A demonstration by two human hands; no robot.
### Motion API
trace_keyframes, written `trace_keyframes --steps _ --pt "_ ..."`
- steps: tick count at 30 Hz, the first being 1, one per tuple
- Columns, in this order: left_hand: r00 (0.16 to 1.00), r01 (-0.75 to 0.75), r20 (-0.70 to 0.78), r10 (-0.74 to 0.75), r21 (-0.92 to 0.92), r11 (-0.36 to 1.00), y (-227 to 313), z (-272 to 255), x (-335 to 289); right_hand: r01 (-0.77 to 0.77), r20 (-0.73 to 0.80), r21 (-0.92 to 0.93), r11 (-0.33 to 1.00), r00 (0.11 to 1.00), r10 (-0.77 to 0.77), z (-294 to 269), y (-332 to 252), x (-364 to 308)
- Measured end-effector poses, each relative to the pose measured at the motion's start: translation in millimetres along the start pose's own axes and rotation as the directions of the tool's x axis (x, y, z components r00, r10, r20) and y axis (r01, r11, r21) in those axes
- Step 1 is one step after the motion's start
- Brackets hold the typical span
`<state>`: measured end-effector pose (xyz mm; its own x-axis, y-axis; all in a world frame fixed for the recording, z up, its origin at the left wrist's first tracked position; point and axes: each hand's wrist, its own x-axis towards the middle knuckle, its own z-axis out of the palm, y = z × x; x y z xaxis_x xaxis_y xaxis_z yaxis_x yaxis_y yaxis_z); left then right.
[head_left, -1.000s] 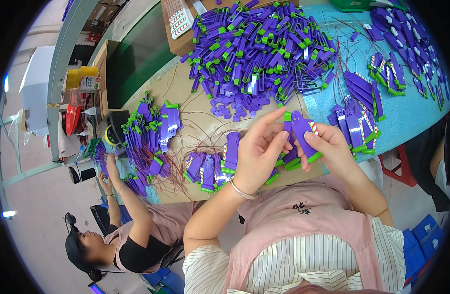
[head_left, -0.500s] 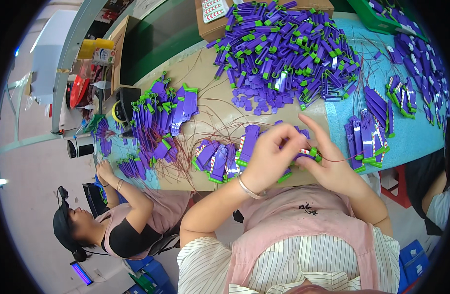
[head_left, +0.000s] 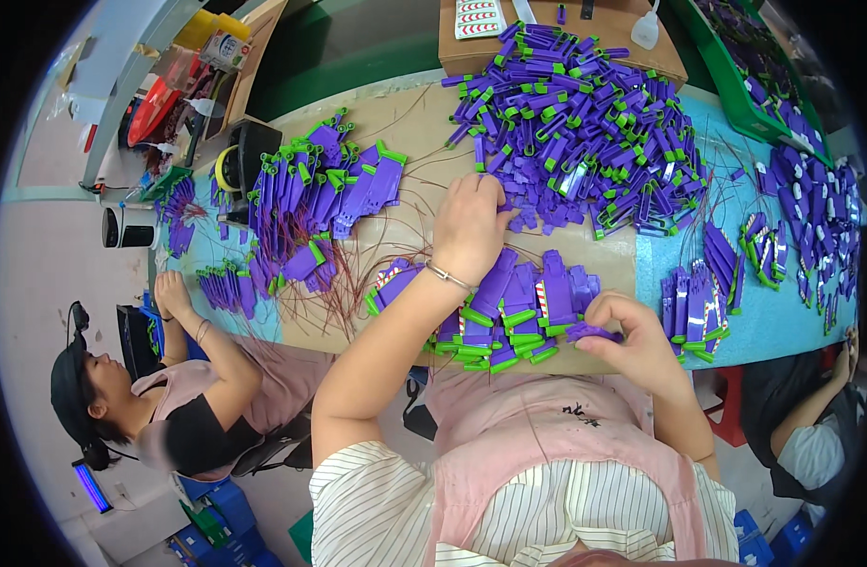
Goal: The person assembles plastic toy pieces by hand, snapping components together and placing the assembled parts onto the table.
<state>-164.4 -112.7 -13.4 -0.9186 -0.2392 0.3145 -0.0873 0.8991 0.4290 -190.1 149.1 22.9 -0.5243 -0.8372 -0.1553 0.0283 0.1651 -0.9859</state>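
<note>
My left hand (head_left: pixel 469 229) is at the near left edge of a heap of small flat purple plastic pieces (head_left: pixel 542 210). Its fingers are curled together, and what they hold, if anything, is hidden. My right hand (head_left: pixel 632 342) pinches a small purple plastic piece (head_left: pixel 592 333) between thumb and fingers, close to the table's near edge. Between and below my hands lies a row of flat purple parts with green ends (head_left: pixel 509 312), some with red-and-white striped strips. Behind the small pieces rises a large pile of purple-and-green clip-shaped parts (head_left: pixel 584 123).
Purple parts with thin reddish wires (head_left: pixel 310 208) lie left, near a tape dispenser (head_left: pixel 240 170). A cardboard box (head_left: pixel 462 57) stands behind the pile, a green crate (head_left: pixel 755 118) at far right. More parts (head_left: pixel 703 302) lie on the blue mat. A co-worker (head_left: pixel 206 397) sits left.
My hands have moved apart: the left went up and left to the small purple pieces. The striped green-ended part held between them has left my grip. My right hand now pinches a small purple piece.
</note>
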Motion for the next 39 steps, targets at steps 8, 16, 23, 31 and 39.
trace_keyframes --steps 8,16,23,31,39 --pt "0.993 0.114 0.031 -0.11 -0.328 0.938 5 -18 -1 -0.195 0.01 0.398 0.896 0.978 0.208 17 -17 16" --pt "0.989 0.133 0.127 -0.069 -0.614 0.778 10 -41 4 -0.229 -0.017 0.4 0.887 0.966 0.257 22 -15 32" --pt "0.965 -0.105 0.125 0.232 -0.626 0.773 55 -67 -31 -0.142 -0.164 0.257 0.956 0.968 0.188 35 -18 43" --pt "0.986 0.061 0.157 0.048 -0.62 0.782 57 -60 -43 0.094 -0.208 -0.39 0.916 0.96 -0.187 40 -22 42" --pt "0.93 0.31 0.361 -0.06 -0.69 0.654 69 -47 -40 0.123 -0.265 -0.311 0.942 0.941 -0.21 33 -17 30"
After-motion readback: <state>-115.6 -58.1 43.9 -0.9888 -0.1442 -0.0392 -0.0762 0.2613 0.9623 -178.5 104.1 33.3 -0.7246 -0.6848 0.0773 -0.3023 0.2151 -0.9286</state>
